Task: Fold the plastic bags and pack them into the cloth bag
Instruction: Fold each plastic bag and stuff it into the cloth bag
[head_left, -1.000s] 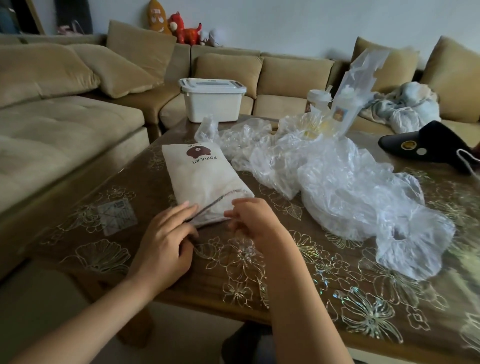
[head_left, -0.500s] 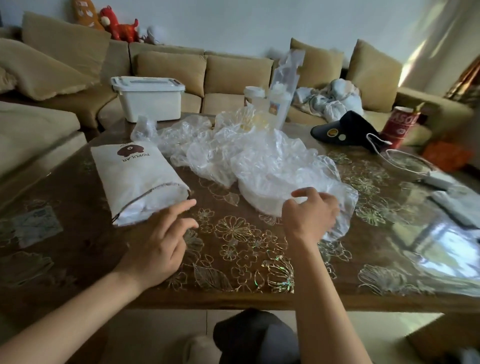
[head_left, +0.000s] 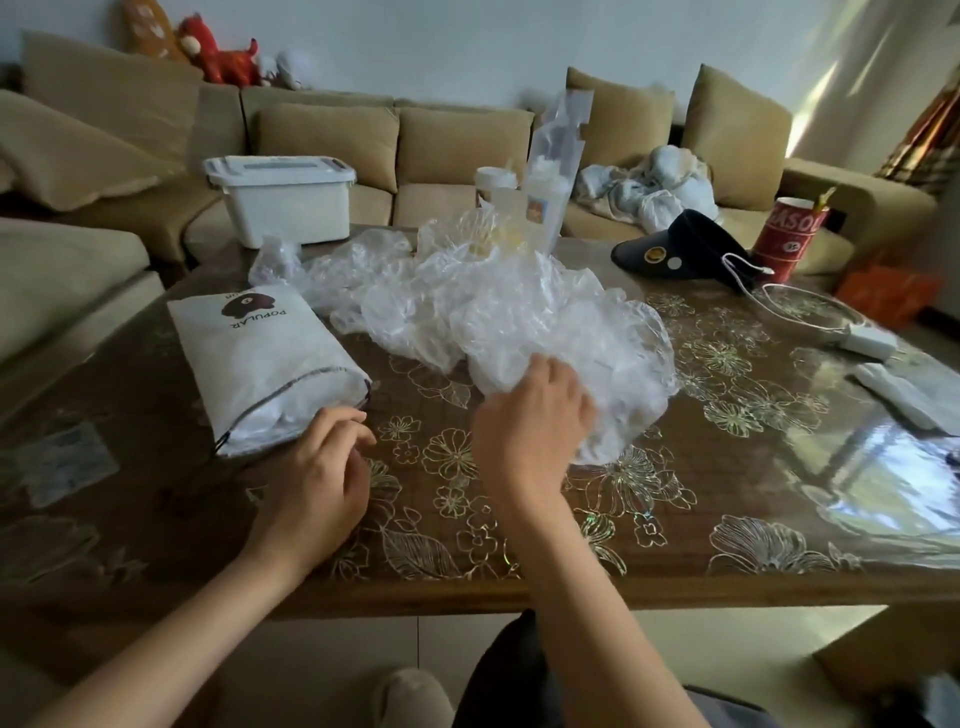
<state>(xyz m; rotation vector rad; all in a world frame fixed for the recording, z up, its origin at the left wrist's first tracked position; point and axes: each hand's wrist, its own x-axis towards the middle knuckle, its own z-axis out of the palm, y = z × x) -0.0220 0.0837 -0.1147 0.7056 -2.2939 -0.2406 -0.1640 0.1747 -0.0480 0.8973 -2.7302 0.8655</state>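
— Both hands have shifted since half a second ago. The left hand (head_left: 317, 467) had its fingers stretched toward the cloth bag (head_left: 260, 353), and now they are curled in beside its mouth.

— Is it holding anything?

— Nothing I can see. The fingers are loosely bent, with the tips just beside the open end. Whether they touch the cloth I cannot tell.

— And the other one?

— The right hand (head_left: 530, 421) was at the near right edge of the plastic bags (head_left: 519, 312). Now it is pushed into the near side of the heap, fingertips blurred and sunk in the clear film. I cannot tell whether it pinches a bag or only presses on it.

— Where do the bags lie?

— They are crumpled in one loose heap across the middle of the table (head_left: 727, 493), close to the right of the cloth bag. The cloth bag lies on the left, bulging, its mouth toward the person and white film showing in the opening.

— What crowds the space?

— Behind the heap stand a jar (head_left: 496, 182) with a white lid and a tall clear packet (head_left: 558, 156). A white lidded box (head_left: 280, 202) sits beyond the cloth bag, at the far left. On the right, well apart from the heap, are a dark cap (head_left: 675, 249), a red paper cup (head_left: 789, 234) and a white cable (head_left: 800, 306). A sofa (head_left: 441, 145) wraps round the far side.
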